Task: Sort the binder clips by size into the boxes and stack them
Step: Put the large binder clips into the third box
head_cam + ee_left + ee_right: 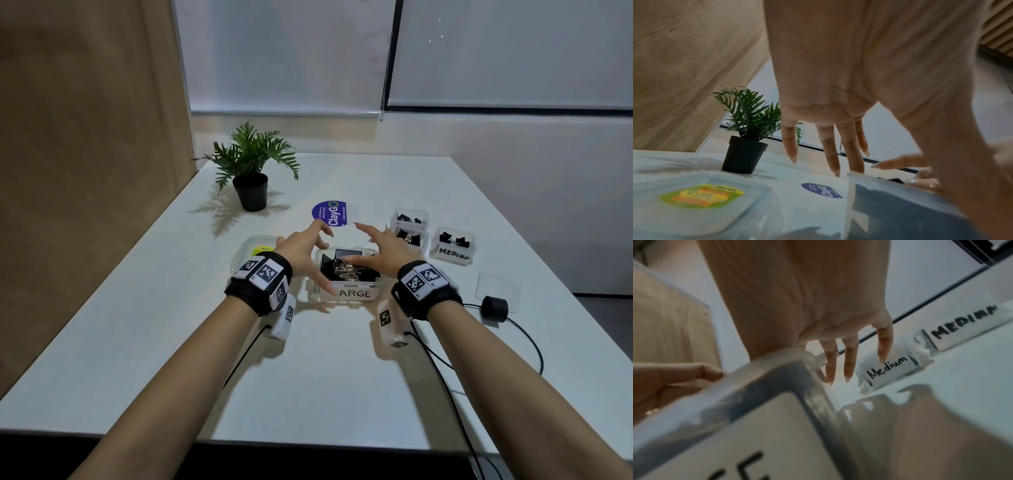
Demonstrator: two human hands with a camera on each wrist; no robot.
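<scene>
The clear box labelled LARGE [356, 294] stands uncovered at the table's middle, with several big black binder clips [346, 269] with silver handles inside. My left hand [310, 250] spreads over its left side, fingers straight [838, 146] past the far corner, thumb down against the front wall. My right hand [380, 248] spreads over the right side, fingers straight [849, 356], thumb above the rim of the box [756, 402]. Neither hand holds a clip. Two stacked boxes of medium clips [409, 226] and a third labelled MEDIUM [455, 248] stand to the right.
A lid with a green-yellow sticker [255, 251] lies left of the box. A second clear lid [496, 287] and a black round device with a cable [495, 308] lie at the right. A potted plant [250, 178] and a purple sticker [330, 214] are behind.
</scene>
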